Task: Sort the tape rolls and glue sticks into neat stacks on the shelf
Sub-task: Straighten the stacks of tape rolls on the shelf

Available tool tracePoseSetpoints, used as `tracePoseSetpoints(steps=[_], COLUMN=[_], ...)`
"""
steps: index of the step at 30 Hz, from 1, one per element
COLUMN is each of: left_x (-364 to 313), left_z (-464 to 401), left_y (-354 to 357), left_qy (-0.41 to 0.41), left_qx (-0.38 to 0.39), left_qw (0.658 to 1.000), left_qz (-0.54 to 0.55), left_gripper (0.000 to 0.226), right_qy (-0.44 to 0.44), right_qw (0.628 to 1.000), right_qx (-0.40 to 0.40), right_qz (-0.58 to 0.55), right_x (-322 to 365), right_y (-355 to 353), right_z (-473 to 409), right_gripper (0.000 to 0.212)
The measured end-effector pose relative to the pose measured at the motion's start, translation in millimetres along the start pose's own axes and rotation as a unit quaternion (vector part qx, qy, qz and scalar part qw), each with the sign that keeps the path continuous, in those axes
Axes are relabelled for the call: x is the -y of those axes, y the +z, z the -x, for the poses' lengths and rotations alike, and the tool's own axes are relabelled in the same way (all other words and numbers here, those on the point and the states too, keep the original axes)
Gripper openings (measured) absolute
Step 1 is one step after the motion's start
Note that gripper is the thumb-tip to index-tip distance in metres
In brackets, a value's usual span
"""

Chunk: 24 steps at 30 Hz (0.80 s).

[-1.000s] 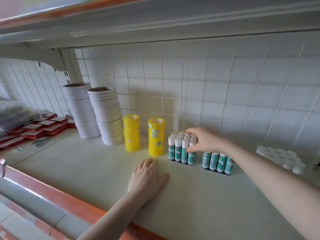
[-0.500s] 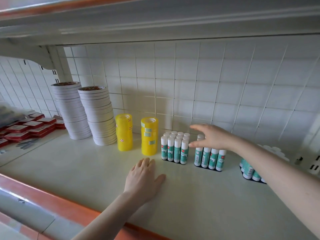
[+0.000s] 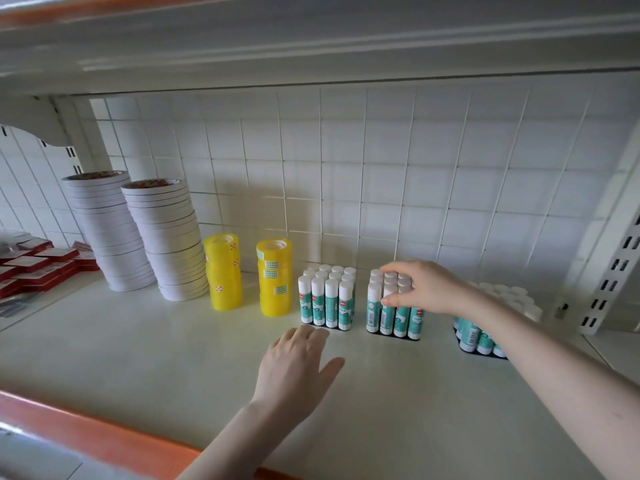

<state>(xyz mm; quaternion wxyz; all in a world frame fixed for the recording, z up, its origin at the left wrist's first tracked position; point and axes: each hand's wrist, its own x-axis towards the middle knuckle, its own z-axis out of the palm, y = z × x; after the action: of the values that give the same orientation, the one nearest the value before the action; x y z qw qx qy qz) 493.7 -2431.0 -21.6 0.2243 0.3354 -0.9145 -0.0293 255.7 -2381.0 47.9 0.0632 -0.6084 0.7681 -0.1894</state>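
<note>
Two tall stacks of white tape rolls [image 3: 107, 230] [image 3: 169, 237] stand at the back left of the shelf [image 3: 173, 348]. Beside them are two stacks of yellow tape [image 3: 223, 271] [image 3: 274, 277]. A block of upright glue sticks [image 3: 327, 299] with white caps and teal labels stands to their right. My right hand [image 3: 420, 287] grips the top of a second glue stick block [image 3: 381, 311], fingers behind and thumb in front. A third block [image 3: 478, 336] is partly hidden behind my right forearm. My left hand [image 3: 298, 365] lies flat on the shelf, holding nothing.
Red flat boxes [image 3: 38, 261] lie at the far left. The white grid back wall [image 3: 381, 168] closes the rear, and a slotted upright [image 3: 613, 271] stands at the right. An upper shelf [image 3: 311, 39] hangs overhead. An orange front edge [image 3: 86, 434] borders the shelf.
My right hand has gone from the left glue stick block to the second block and closed over its top. My view has shifted right, showing the third block. My left hand stays flat.
</note>
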Motion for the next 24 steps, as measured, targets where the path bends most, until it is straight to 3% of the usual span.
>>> tracePoseSetpoints(steps=[18,24], left_x=[-1,-4], left_z=[-1,-5], left_y=[10,9], left_qy=[0.005,0.015], left_qx=[-0.037,-0.041], left_qw=[0.999,0.999], left_qz=[0.022,0.014], left_gripper=[0.033,0.033], right_qy=[-0.008,-0.003], right_qw=[0.999,0.997], right_qx=[-0.032,-0.069], right_qz=[-0.028,0.024], right_x=[-2,-22], right_y=[6,-16], right_z=[12,34], right_gripper=[0.056,0.053])
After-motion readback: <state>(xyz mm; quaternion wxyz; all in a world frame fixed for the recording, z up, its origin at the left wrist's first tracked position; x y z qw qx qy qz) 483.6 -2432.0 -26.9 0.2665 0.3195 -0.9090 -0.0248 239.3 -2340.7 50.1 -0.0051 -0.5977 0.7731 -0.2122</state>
